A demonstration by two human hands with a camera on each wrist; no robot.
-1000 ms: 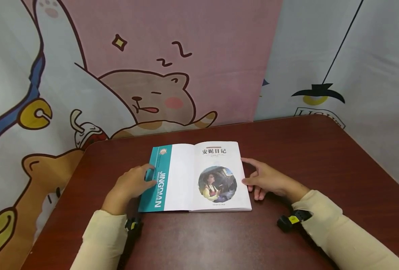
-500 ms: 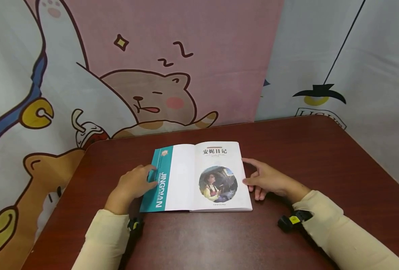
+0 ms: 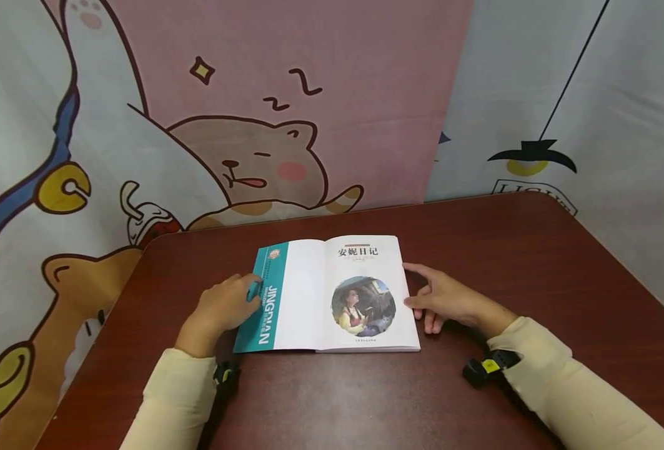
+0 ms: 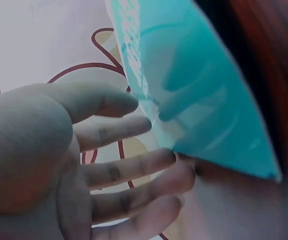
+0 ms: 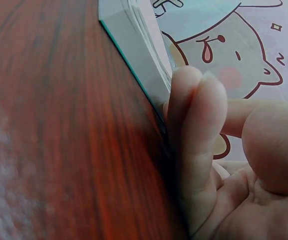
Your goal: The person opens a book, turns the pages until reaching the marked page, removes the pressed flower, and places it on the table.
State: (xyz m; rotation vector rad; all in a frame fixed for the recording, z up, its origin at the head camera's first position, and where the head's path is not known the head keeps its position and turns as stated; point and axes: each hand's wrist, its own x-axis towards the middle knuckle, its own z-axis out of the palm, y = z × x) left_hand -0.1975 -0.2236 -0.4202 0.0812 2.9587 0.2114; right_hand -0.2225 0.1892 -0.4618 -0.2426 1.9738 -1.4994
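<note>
An open book (image 3: 305, 300) lies on the table with a teal inner flap on its left. Its right page carries Chinese characters and a round picture of a girl. Across the flap's outer edge reaches my left hand (image 3: 225, 304), thumb and index finger over the teal part. Close up in the left wrist view, the fingers are loosely extended beside the glossy flap (image 4: 208, 85), which mirrors them. My right hand (image 3: 446, 300) touches the book's right edge with index finger and thumb, the other fingers bent below. The right wrist view shows two fingertips at the page edges (image 5: 151, 45).
The dark red wooden table (image 3: 332, 400) extends around the book. Behind it hangs a cloth (image 3: 376, 94) printed with cartoon animals. Black straps with yellow marks, such as the right wrist mount (image 3: 486, 367), sit below both cream sleeves.
My left thumb has shifted slightly back toward the flap's outer edge. The right hand and the open book have stayed in place.
</note>
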